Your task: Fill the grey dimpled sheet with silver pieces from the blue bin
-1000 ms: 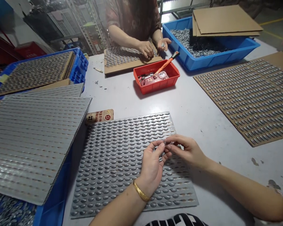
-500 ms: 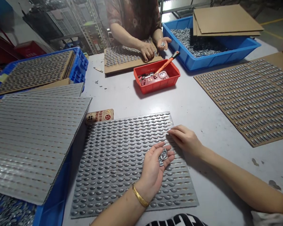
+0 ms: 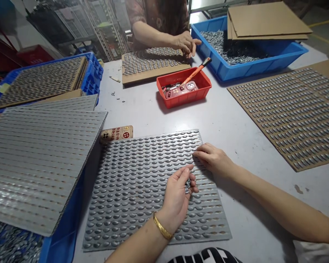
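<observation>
In front of me lies a grey slotted board (image 3: pixel 218 216), its rows largely filled with small silver oval metal pieces (image 3: pixel 131 199). Bare slots show along its right side. My left hand (image 3: pixel 177 193), with a gold bracelet (image 3: pixel 162 227) on the wrist, hovers over the board's right half. Its fingers curl round several loose silver pieces (image 3: pixel 188 182), partly hidden in the palm. My right hand (image 3: pixel 215 159) rests by the board's upper right edge. Thumb and forefinger are pinched together at a row's end; whatever they hold is too small to make out.
At left, a similar grey board (image 3: pixel 44 160) overlies a blue bin (image 3: pixel 61 237) of loose pieces. A printed card (image 3: pixel 117 133) touches my board's far edge. Beyond are a red tray (image 3: pixel 185 98) and a co-worker's hands (image 3: pixel 186 43). A blue bin (image 3: pixel 252 69) and brown board (image 3: pixel 290 166) stand right.
The fingers of my left hand have curled in over the loose pieces, which lay more exposed before. My right hand has shifted slightly left. The co-worker's hands have come together.
</observation>
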### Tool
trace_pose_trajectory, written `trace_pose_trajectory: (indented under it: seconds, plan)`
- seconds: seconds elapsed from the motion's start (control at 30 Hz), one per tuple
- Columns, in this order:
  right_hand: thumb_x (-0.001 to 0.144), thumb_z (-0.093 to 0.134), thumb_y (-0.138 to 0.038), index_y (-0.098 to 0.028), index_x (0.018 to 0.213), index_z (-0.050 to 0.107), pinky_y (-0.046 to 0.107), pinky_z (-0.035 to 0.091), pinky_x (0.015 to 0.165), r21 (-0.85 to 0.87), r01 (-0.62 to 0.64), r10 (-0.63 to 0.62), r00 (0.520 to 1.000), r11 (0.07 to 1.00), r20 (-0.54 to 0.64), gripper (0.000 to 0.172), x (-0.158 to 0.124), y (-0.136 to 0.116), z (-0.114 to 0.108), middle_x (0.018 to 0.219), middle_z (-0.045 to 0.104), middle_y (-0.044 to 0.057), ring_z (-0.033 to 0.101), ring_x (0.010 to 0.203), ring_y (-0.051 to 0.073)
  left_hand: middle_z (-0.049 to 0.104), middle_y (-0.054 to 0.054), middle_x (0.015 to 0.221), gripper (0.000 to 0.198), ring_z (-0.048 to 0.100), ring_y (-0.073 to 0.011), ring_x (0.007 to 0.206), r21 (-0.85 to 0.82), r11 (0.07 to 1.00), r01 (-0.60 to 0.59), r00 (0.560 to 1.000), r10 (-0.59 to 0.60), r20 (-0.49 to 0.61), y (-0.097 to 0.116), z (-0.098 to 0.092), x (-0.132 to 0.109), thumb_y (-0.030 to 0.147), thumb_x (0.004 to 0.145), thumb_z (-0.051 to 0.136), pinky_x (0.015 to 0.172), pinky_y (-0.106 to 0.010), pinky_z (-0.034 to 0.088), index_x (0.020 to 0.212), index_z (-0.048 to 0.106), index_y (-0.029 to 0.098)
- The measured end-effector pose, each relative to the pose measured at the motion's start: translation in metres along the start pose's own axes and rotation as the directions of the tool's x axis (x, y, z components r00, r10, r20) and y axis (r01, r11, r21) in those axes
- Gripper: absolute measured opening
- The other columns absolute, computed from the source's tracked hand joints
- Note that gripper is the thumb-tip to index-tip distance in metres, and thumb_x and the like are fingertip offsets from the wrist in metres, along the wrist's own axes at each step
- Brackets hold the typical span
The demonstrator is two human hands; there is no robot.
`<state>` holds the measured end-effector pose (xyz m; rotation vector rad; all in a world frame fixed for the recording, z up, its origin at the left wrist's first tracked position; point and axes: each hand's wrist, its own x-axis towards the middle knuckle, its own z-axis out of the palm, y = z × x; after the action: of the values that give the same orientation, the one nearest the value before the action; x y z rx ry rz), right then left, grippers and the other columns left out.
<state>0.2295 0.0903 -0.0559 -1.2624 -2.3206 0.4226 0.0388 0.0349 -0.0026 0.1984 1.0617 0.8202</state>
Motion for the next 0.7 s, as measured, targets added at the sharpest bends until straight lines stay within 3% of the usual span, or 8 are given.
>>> trace_pose_trajectory:
  seconds: [0.13, 0.23, 0.4, 0.5, 0.53, 0.6, 0.7]
  plan:
    - [0.093, 0.047, -0.019, -0.023, 0.112, 0.063, 0.04, 0.053, 0.076, 0.144, -0.034, 0.046, 0.995, 0.989, -0.083, 0.025, -0.004, -0.006, -0.006, 0.105, 0.064, 0.011, 0.061, 0.094, 0.024, 0.064, -0.006, 0.085, 0.03, 0.059, -0.0114, 0.07, -0.021, 1.0, 0.012, 1.0, -0.012, -0.02, 0.003, 0.001, -0.001, 0.022, 0.078, 0.068, 0.065, -0.024, 0.049, 0.107, 0.067, 0.014]
    - [0.093, 0.05, -0.022, -0.023, 0.11, 0.063, 0.036, 0.054, 0.07, 0.348, -0.093, 0.129, 0.988, 0.933, -0.082, 0.021, -0.011, -0.021, -0.013, 0.101, 0.066, 0.009, 0.063, 0.086, 0.02, 0.067, -0.008, 0.088, 0.026, 0.063, -0.0133, 0.073, -0.021, 1.0, 0.002, 1.0, -0.002, -0.009, 0.004, 0.002, -0.001, 0.021, 0.077, 0.07, 0.073, -0.028, 0.051, 0.101, 0.062, 0.016]
    - [0.093, 0.054, -0.026, -0.022, 0.101, 0.066, 0.032, 0.054, 0.069, 0.67, -0.248, 0.266, 0.961, 0.7, 0.078, 0.015, -0.017, -0.049, -0.018, 0.091, 0.066, 0.005, 0.064, 0.081, 0.016, 0.067, -0.007, 0.083, 0.02, 0.062, -0.0125, 0.072, 0.011, 1.0, -0.023, 0.999, 0.022, 0.04, 0.001, 0.004, 0.0, 0.024, 0.079, 0.07, 0.072, -0.027, 0.051, 0.093, 0.059, 0.015]
    - [0.092, 0.057, -0.027, -0.022, 0.102, 0.065, 0.03, 0.056, 0.067, 0.77, -0.267, 0.293, 0.95, 0.58, 0.108, 0.014, -0.018, -0.056, -0.016, 0.09, 0.066, 0.005, 0.065, 0.079, 0.016, 0.063, -0.004, 0.079, 0.02, 0.057, -0.0091, 0.068, 0.032, 0.998, -0.05, 0.998, 0.049, 0.034, -0.001, 0.005, 0.0, 0.024, 0.078, 0.071, 0.064, -0.021, 0.048, 0.091, 0.061, 0.014]
    - [0.091, 0.057, -0.027, -0.022, 0.103, 0.065, 0.03, 0.056, 0.066, 0.766, -0.254, 0.292, 0.952, 0.59, 0.091, 0.015, -0.018, -0.057, -0.015, 0.091, 0.066, 0.005, 0.065, 0.079, 0.016, 0.062, -0.003, 0.079, 0.02, 0.055, -0.0085, 0.067, 0.035, 0.998, -0.054, 0.998, 0.054, 0.021, -0.001, 0.006, -0.001, 0.024, 0.077, 0.072, 0.063, -0.02, 0.047, 0.09, 0.061, 0.013]
    - [0.091, 0.056, -0.024, -0.024, 0.107, 0.064, 0.031, 0.055, 0.066, 0.692, -0.187, 0.245, 0.97, 0.697, 0.016, 0.018, -0.02, -0.058, -0.016, 0.096, 0.066, 0.006, 0.064, 0.083, 0.017, 0.06, -0.002, 0.076, 0.02, 0.053, -0.0081, 0.066, 0.041, 0.997, -0.058, 0.998, 0.058, 0.008, -0.002, 0.006, -0.001, 0.024, 0.076, 0.073, 0.061, -0.019, 0.045, 0.089, 0.062, 0.013]
    - [0.091, 0.052, -0.016, -0.024, 0.11, 0.063, 0.034, 0.055, 0.074, 0.499, -0.012, 0.061, 0.995, 0.866, -0.081, 0.023, -0.024, -0.057, -0.019, 0.103, 0.064, 0.009, 0.062, 0.092, 0.019, 0.057, -0.001, 0.072, 0.02, 0.051, -0.0078, 0.064, 0.071, 0.996, -0.058, 0.998, 0.056, 0.029, -0.003, 0.005, 0.0, 0.026, 0.076, 0.073, 0.057, -0.019, 0.043, 0.087, 0.064, 0.013]
